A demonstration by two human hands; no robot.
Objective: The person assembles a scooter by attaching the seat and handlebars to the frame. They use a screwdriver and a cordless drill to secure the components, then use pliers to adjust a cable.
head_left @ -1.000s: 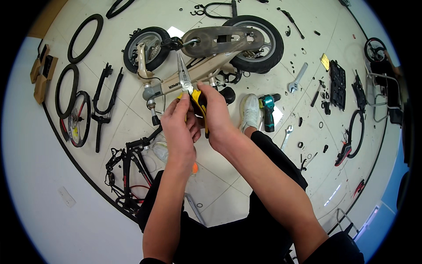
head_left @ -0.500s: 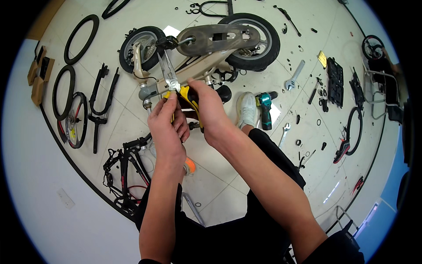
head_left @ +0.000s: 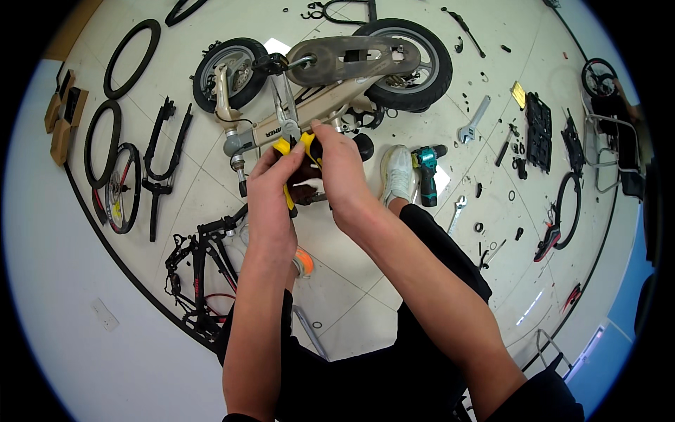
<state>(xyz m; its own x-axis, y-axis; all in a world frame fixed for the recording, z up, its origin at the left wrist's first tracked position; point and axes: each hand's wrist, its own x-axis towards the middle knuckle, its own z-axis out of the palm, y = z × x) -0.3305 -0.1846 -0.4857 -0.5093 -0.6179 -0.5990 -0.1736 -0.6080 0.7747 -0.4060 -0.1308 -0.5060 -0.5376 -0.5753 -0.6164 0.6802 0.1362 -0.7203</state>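
Both my hands hold a pair of long-nose pliers (head_left: 290, 126) with yellow and black handles. My left hand (head_left: 273, 179) is closed round the left handle, its thumb near the pivot. My right hand (head_left: 339, 165) grips the right handle, the thumb lying along its top. The silver jaws point away from me and lie over the beige frame of a small bike (head_left: 337, 100) on its side. Their tips reach close to the black pedal (head_left: 270, 65); whether they touch anything there I cannot tell. My palms hide part of the handles.
On the floor at right lie a cordless drill (head_left: 426, 176), a large adjustable wrench (head_left: 474, 119), a smaller wrench (head_left: 457, 213) and a black tool case (head_left: 538, 132). At left are a bike fork (head_left: 163, 151), loose tyres (head_left: 132, 58) and a black bike frame (head_left: 200, 274). My shoe (head_left: 397, 172) stands beside the drill.
The pliers have shifted slightly right, and more of the yellow left handle shows. My left hand has moved a little right with them. Both hands keep their hold.
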